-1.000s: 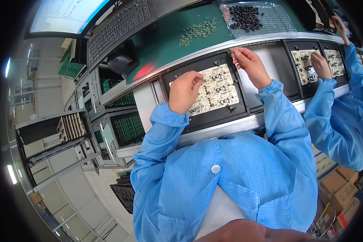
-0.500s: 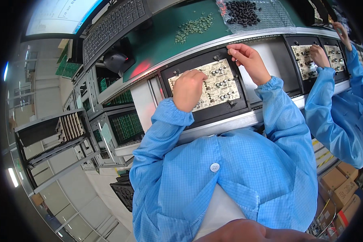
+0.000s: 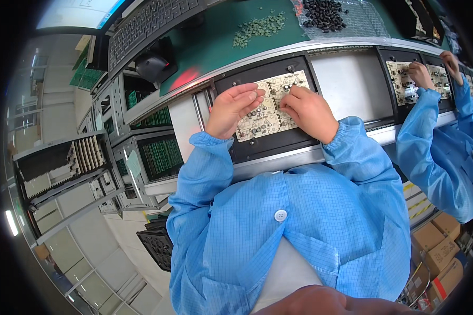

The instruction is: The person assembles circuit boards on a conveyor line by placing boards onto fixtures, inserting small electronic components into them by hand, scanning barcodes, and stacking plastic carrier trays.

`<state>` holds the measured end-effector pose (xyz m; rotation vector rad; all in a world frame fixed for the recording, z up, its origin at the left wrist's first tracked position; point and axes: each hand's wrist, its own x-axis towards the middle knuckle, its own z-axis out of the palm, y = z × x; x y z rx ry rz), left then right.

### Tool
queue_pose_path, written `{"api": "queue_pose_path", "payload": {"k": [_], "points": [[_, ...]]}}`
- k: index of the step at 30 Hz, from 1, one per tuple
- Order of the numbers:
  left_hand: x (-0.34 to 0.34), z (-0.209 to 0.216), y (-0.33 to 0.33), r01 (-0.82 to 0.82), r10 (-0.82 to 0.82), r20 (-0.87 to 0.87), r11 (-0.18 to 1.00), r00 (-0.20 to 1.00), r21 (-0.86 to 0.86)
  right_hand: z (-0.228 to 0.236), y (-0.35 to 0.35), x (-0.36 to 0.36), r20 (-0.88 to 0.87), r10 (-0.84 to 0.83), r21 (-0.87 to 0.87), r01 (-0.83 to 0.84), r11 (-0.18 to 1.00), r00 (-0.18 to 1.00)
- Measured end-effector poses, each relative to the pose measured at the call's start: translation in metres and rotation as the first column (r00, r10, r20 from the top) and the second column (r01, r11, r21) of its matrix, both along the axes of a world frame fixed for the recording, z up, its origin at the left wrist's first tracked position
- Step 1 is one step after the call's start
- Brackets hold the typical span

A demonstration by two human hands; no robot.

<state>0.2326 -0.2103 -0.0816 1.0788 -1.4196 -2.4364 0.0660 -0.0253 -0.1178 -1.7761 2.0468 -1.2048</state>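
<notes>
Many small dark components [image 3: 257, 129] dot the cream, flat circuit board [image 3: 272, 109].

One head-worn fisheye looks down past the blue coat [image 3: 247, 236] to the workbench [image 3: 215, 52].

Room over silver panel [image 3: 347, 86]; seemingly narrow gap between left hand [image 3: 232, 109] and right hand [image 3: 312, 113]
</notes>
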Motion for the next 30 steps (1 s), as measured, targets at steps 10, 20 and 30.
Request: {"api": "queue_pose_path", "payload": {"k": [10, 20, 30], "points": [[0.017, -0.016, 0.026, 0.073, -0.083, -0.027, 0.962, 0.996, -0.264, -0.002, 0.001, 0.009, -0.236, -0.015, 0.067, 0.032, 0.997, 0.972], [0.010, 0.000, 0.066, 0.284, -0.209, 0.222, 0.343, 0.952, -0.895, -0.009, 0.005, -0.015, 0.678, -0.071, 0.067, 0.035, 0.997, 0.732], [0.007, -0.020, 0.086, 0.245, -0.279, 0.207, 0.110, 0.938, -0.963, -0.010, 0.017, -0.030, 0.924, -0.143, 0.132, 0.054, 0.990, 0.355]]}}
